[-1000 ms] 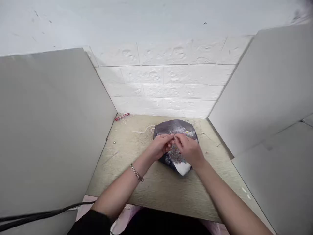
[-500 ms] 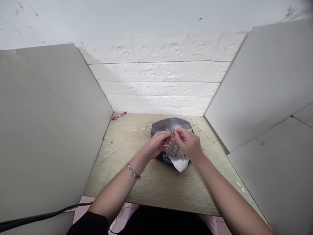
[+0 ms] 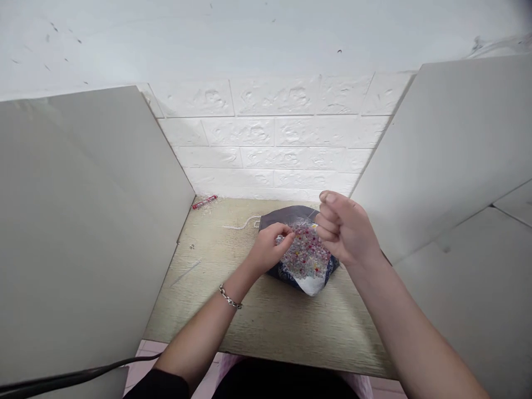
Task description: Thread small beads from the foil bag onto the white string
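A dark bag point(image 3: 286, 213) lies on the table with a heap of small clear, pink, red and yellow beads point(image 3: 307, 252) on it. Over the left side of the beads is my left hand point(image 3: 272, 244), its thumb and forefinger closed in a pinch. My right hand point(image 3: 347, 227) is raised above the bag's right side, fingers curled and thumb pressed to forefinger. A faint thin thread point(image 3: 311, 213) slants from the right fingertips toward the left ones. Whether any bead sits in either pinch is too small to tell.
On the wooden table point(image 3: 245, 327), a white bead strand point(image 3: 243, 224) lies left of the bag. A red tube-like item point(image 3: 205, 201) rests in the far left corner, and a thin pale stick point(image 3: 185, 272) lies nearer. Grey panels point(image 3: 91, 221) flank both sides; a white brick-pattern wall point(image 3: 257, 133) stands behind.
My right hand has risen and moved right, away from my left hand, uncovering more beads. My left hand stays over the bag, still pinched. The whole view has shifted slightly.
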{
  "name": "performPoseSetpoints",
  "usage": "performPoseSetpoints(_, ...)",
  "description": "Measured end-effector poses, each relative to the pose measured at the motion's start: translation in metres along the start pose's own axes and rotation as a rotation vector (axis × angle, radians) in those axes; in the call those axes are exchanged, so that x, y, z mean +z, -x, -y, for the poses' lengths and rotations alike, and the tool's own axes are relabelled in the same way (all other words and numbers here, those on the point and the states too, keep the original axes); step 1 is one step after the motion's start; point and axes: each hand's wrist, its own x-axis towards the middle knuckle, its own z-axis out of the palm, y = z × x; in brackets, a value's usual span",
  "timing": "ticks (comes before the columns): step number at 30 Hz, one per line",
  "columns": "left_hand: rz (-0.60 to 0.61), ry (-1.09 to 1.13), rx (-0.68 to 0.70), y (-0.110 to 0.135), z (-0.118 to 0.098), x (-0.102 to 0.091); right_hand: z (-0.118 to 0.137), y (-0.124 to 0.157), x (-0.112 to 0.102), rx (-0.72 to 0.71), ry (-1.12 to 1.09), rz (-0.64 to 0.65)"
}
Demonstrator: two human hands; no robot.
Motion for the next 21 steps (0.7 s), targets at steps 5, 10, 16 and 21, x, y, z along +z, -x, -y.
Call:
performPoseSetpoints(5, -0.053, -0.187, 0.130, 0.003, 0.005, 0.005, 0.029, -0.004, 0.008, 0.104, -0.274, 0.089)
performPoseSetpoints(10, -0.026, -0.225, 0.156, 0.005, 0.007, 0.009, 0.045, -0.012, 0.017, 0.056, -0.284, 0.114)
performPoseSetpoints(16, -0.068, -0.174, 0.141, 0.005, 0.004, 0.011, 0.029, -0.027, 0.020, 0.218, -0.171, 0.096)
performPoseSetpoints(21, -0.117, -0.073, 0.055, 0.005, -0.003, 0.005, 0.026, -0.030, 0.021, 0.187, -0.128, 0.076)
